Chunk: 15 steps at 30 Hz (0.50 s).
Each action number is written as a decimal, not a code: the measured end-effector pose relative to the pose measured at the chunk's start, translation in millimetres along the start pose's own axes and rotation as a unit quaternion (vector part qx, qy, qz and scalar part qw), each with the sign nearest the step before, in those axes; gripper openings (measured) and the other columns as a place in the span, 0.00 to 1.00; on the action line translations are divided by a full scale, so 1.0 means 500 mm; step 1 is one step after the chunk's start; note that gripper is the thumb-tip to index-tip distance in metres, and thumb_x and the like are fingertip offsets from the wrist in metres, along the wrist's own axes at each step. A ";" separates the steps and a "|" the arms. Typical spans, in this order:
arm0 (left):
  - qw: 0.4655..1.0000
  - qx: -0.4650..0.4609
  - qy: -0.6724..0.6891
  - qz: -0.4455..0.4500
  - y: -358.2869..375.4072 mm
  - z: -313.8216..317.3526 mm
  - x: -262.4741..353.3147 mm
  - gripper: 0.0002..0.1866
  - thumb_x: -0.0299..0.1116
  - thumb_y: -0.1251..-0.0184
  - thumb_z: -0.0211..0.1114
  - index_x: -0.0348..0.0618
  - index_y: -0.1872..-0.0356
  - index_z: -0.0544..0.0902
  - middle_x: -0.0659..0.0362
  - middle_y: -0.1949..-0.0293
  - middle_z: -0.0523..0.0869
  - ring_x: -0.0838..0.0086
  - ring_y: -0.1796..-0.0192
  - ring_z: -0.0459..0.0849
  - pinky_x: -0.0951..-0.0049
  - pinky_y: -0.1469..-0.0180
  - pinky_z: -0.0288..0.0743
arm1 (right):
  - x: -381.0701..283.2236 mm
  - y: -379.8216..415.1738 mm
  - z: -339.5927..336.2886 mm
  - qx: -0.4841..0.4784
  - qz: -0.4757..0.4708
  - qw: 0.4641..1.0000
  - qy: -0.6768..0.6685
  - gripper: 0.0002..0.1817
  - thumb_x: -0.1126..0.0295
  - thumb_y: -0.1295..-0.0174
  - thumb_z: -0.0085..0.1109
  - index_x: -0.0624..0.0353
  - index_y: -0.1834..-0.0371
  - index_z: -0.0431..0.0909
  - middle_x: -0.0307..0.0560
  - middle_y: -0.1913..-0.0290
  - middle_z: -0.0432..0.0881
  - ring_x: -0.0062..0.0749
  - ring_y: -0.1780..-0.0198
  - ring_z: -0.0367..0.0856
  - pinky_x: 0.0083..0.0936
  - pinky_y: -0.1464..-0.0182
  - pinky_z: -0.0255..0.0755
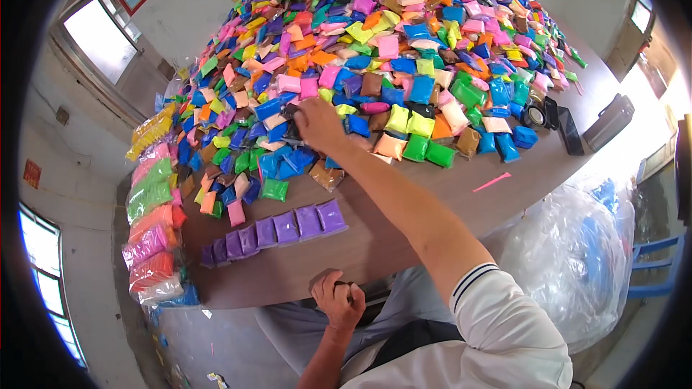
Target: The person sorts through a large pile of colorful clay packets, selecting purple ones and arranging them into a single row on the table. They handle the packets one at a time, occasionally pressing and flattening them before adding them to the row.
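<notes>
My right hand [317, 126] reaches into a big heap of small coloured packets [389, 47], its fingers bent down and closed at a small black packet [290, 111]. The palm side is hidden from me. Close to my body, at the table's near edge, my left hand [337, 301] is curled, and whatever it may hold cannot be made out. Between the two hands, a row of several purple packets [286, 227] lies side by side on the brown table [404, 205].
Stacked bundles of packets [150, 194] line the left table edge. To the right are a black case [569, 130], a grey box [609, 122], a tape roll [533, 116] and a pink strip [492, 181]. A large clear plastic bag [569, 266] stands beside a blue chair [656, 266].
</notes>
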<state>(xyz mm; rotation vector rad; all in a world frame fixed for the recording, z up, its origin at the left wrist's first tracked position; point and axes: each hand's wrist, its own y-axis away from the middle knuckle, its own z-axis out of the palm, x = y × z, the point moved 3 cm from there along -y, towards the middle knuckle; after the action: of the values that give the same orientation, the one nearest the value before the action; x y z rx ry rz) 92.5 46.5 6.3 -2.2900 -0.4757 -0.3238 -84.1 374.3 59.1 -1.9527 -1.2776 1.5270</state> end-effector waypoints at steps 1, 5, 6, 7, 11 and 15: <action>1.000 -0.001 -0.002 0.001 0.000 0.000 -0.001 0.09 0.33 0.41 0.64 0.45 0.75 0.73 0.53 0.53 0.83 0.54 0.53 0.78 0.53 0.49 0.68 | 0.023 -0.007 -0.007 0.030 0.029 0.999 0.007 0.11 0.65 0.41 0.63 0.61 0.62 0.81 0.57 0.60 0.82 0.56 0.54 0.81 0.48 0.50 0.75; 1.000 -0.009 -0.004 0.003 -0.001 0.000 -0.001 0.09 0.30 0.44 0.64 0.44 0.75 0.71 0.51 0.53 0.82 0.52 0.52 0.78 0.53 0.49 0.69 | 0.106 -0.064 -0.063 0.088 0.063 0.992 0.071 0.08 0.70 0.42 0.61 0.62 0.63 0.80 0.59 0.64 0.81 0.59 0.58 0.80 0.50 0.54 0.74; 1.000 -0.009 -0.002 0.002 -0.001 0.001 -0.001 0.09 0.30 0.43 0.64 0.44 0.75 0.71 0.51 0.53 0.82 0.53 0.52 0.78 0.53 0.48 0.68 | 0.120 -0.079 -0.077 0.102 0.058 0.991 0.068 0.09 0.71 0.42 0.61 0.62 0.61 0.80 0.60 0.62 0.82 0.59 0.57 0.81 0.50 0.53 0.75; 1.000 -0.011 -0.001 0.000 0.000 0.002 -0.002 0.09 0.31 0.43 0.64 0.45 0.75 0.70 0.51 0.53 0.82 0.53 0.52 0.78 0.54 0.48 0.68 | 0.139 -0.094 -0.085 0.116 0.054 0.990 0.065 0.10 0.71 0.42 0.60 0.62 0.59 0.81 0.61 0.60 0.84 0.60 0.56 0.82 0.49 0.51 0.76; 0.999 -0.033 -0.013 -0.014 0.002 0.001 -0.004 0.11 0.32 0.41 0.63 0.46 0.75 0.69 0.52 0.53 0.82 0.53 0.52 0.78 0.53 0.47 0.67 | 0.209 -0.156 -0.111 0.020 0.120 0.992 0.027 0.17 0.71 0.36 0.55 0.61 0.45 0.81 0.60 0.52 0.86 0.52 0.50 0.86 0.41 0.47 0.78; 1.000 -0.019 -0.018 -0.015 0.010 0.008 -0.010 0.11 0.34 0.41 0.64 0.47 0.75 0.69 0.53 0.52 0.82 0.54 0.53 0.78 0.54 0.47 0.67 | 0.230 -0.193 -0.106 -0.021 0.101 0.993 -0.066 0.18 0.72 0.35 0.53 0.61 0.43 0.80 0.59 0.53 0.87 0.50 0.51 0.87 0.37 0.46 0.79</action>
<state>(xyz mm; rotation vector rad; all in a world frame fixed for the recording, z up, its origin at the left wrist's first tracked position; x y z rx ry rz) 90.5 44.9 -1.3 -2.3315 -0.5283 -0.3089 -76.4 531.5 81.1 -2.0925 -1.2022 1.7644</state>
